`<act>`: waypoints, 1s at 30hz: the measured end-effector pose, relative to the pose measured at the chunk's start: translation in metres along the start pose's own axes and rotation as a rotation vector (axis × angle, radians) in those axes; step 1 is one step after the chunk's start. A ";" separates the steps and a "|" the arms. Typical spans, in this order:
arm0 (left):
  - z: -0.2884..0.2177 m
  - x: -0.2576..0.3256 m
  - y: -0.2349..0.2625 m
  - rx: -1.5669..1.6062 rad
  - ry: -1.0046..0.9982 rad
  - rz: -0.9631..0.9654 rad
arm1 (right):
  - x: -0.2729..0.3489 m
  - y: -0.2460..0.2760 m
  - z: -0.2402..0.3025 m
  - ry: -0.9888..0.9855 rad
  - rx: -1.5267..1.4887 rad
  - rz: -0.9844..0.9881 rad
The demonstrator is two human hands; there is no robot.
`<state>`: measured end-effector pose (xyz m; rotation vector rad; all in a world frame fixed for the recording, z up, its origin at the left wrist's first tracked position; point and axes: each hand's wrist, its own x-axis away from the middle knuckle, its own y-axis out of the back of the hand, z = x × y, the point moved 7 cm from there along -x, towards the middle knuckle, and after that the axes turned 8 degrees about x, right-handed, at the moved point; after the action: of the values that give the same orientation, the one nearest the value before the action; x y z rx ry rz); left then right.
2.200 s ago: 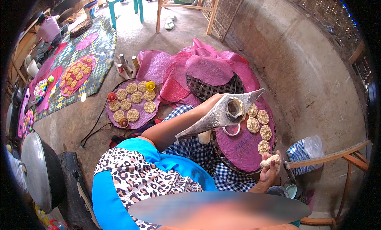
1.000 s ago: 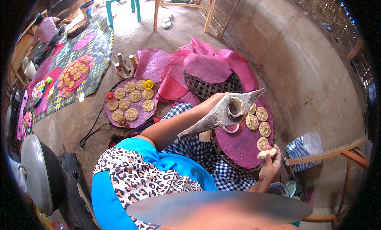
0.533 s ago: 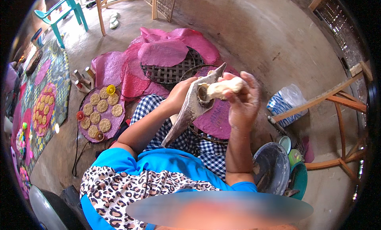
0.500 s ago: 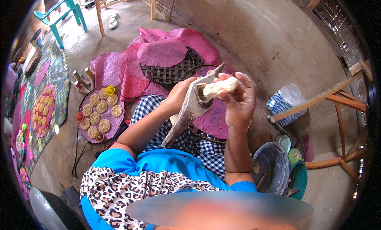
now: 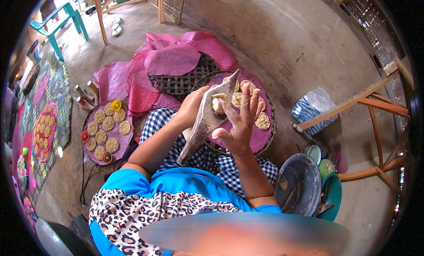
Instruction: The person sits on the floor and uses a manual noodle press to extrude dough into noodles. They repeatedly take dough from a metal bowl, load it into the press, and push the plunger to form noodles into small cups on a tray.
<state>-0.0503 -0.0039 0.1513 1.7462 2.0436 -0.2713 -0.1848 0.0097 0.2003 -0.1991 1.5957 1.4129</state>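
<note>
My left hand (image 5: 193, 108) is closed round the left side of a pointed, dusty wooden board (image 5: 194, 139) with a round hole, tilted over my lap. Pale dough (image 5: 218, 99) fills the mouth of that hole. My right hand (image 5: 240, 128) has its fingers spread, floury at the tips; its index finger reaches to the dough and seems to touch it. Behind the board lies a pink sheet (image 5: 257, 139) on a round woven tray. Several rough tan dough rounds (image 5: 263, 121) rest on the sheet, some partly hidden by my hand.
To the left, more rounds (image 5: 101, 137) lie on a pink sheet beside yellow and red caps. Pink sheets (image 5: 172, 62) cover a woven rack ahead. At right stand a dark basin (image 5: 300, 178), a green basin (image 5: 332, 196), a plastic bag (image 5: 314, 110) and a wooden frame (image 5: 375, 99).
The dough lump has gone from my right hand into the board's hole. My right hand has moved down and left, its fingers now spread. The rounds behind it show more fully.
</note>
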 end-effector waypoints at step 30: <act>-0.005 0.007 -0.021 -0.122 -0.057 0.125 | 0.011 -0.002 -0.019 -0.154 -0.430 -0.007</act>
<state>-0.0726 0.0007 0.1502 1.7620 1.8628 -0.1526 -0.1996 -0.0021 0.1879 -0.3382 1.1517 1.7109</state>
